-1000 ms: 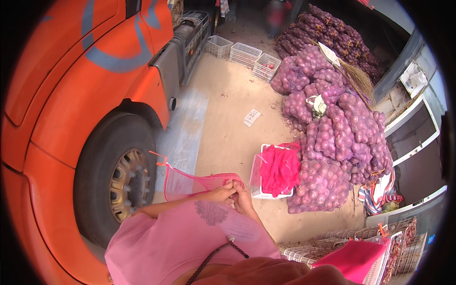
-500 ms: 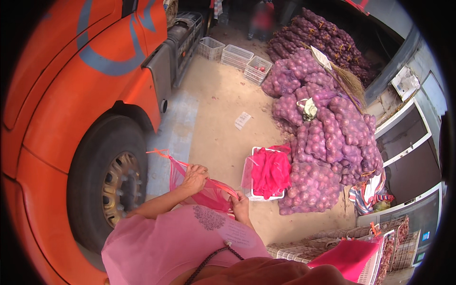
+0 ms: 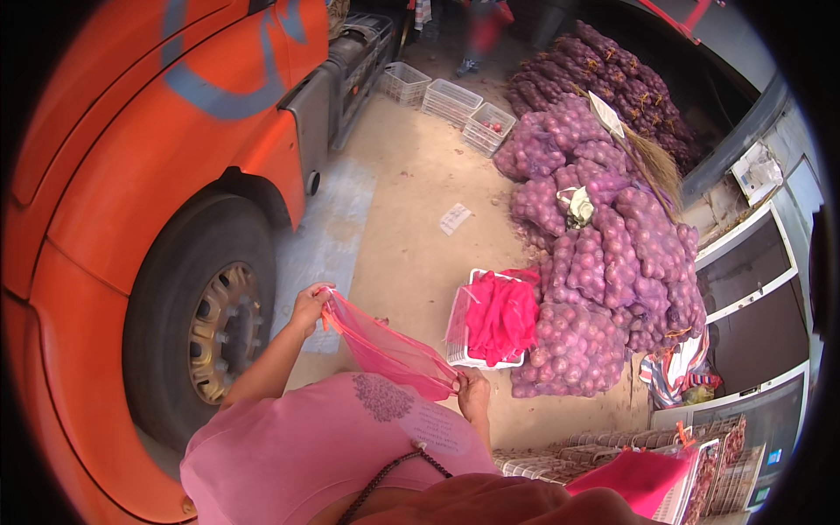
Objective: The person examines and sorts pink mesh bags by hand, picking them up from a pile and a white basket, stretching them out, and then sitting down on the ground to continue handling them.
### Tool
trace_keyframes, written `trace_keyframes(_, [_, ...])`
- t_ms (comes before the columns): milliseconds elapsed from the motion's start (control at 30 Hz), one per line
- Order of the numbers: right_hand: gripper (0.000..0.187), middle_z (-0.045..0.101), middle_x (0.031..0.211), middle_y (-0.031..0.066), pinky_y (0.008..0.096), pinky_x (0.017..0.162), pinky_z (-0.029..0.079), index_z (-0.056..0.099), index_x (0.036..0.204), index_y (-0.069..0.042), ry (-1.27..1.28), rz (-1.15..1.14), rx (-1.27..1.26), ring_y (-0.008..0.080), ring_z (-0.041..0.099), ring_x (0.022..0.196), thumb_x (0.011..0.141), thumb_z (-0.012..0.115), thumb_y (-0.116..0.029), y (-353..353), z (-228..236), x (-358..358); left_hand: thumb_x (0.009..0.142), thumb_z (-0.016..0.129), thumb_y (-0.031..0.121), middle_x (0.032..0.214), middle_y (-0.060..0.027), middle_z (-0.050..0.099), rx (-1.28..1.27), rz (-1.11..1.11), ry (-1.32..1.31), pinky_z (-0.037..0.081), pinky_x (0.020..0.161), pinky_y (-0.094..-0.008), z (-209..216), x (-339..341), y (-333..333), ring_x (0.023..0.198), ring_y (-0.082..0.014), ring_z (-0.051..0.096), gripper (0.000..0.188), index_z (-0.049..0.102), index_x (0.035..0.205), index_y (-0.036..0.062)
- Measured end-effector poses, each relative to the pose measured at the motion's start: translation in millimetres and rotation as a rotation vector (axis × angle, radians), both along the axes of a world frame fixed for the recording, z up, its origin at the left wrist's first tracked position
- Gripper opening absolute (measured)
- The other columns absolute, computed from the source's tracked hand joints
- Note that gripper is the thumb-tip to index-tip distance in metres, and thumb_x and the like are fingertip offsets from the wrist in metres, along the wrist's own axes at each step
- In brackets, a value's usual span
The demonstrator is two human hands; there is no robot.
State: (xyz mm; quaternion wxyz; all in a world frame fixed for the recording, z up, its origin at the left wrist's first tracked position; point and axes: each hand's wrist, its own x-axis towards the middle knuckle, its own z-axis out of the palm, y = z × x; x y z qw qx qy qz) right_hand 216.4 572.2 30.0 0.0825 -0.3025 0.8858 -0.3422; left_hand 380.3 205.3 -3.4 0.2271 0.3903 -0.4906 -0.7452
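A pink mesh bag (image 3: pixel 389 348) is stretched out between my two hands in front of my body. My left hand (image 3: pixel 310 308) pinches one end of it, where an orange drawstring dangles. The other end is gripped by my right hand (image 3: pixel 472 388), lower and to the right. The mesh hangs flat and thin, with nothing visible inside. Just beyond my right hand stands a white plastic crate (image 3: pixel 457 339) heaped with bright pink mesh bags (image 3: pixel 500 317).
Filled mesh sacks of red onions (image 3: pixel 604 271) are piled at the right, a broom (image 3: pixel 652 166) lying on them. An orange truck (image 3: pixel 96 227) with a large wheel (image 3: pixel 206 302) flanks my left. White crates (image 3: pixel 451 103) and a blurred person (image 3: pixel 481 35) are farther back. Stacked baskets (image 3: pixel 604 442) are at lower right.
My left hand has moved left and up, my right hand slightly right and down. The bunched mesh bag is now spread out between them.
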Motion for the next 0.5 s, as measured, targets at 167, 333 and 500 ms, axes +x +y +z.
trace_keyframes(167, [0.015,0.062,0.081,0.0132,0.0367,0.064,0.049,0.068,0.096,-0.011,-0.048,0.108,0.12,0.0257,0.062,0.07,0.086,0.057,-0.012,9.4,-40.8,12.0,0.091,0.045,0.006,0.085,-0.0075,0.061,0.269,0.225,0.369,0.053,0.065,-0.0299,15.3,-18.6,-10.2,0.074,-0.0172,0.062,0.018,0.055,0.106,0.002])
trace_keyframes(333, [0.02,0.062,0.089,0.0097,0.0278,0.068,0.055,0.061,0.104,0.002,-0.546,-0.295,-0.715,0.0166,0.062,0.075,0.093,0.048,-0.009,32.4,-49.3,-20.2,0.094,0.048,0.019,0.085,0.0004,0.057,0.279,-0.375,0.159,0.041,0.046,-0.0187,23.7,-17.5,16.5,0.064,-0.0059,0.052,0.018,0.056,0.108,0.0094])
trace_keyframes(500, [0.023,0.06,0.097,0.0115,0.0287,0.071,0.055,0.053,0.113,0.002,-0.894,-0.585,-1.523,0.0174,0.062,0.078,0.095,0.041,-0.006,64.3,-10.1,-57.9,0.094,0.049,0.032,0.073,0.0011,0.054,-0.077,-1.148,-0.286,0.034,0.046,-0.0224,87.2,-24.1,114.3,0.058,-0.0046,0.041,0.023,0.059,0.105,0.0145])
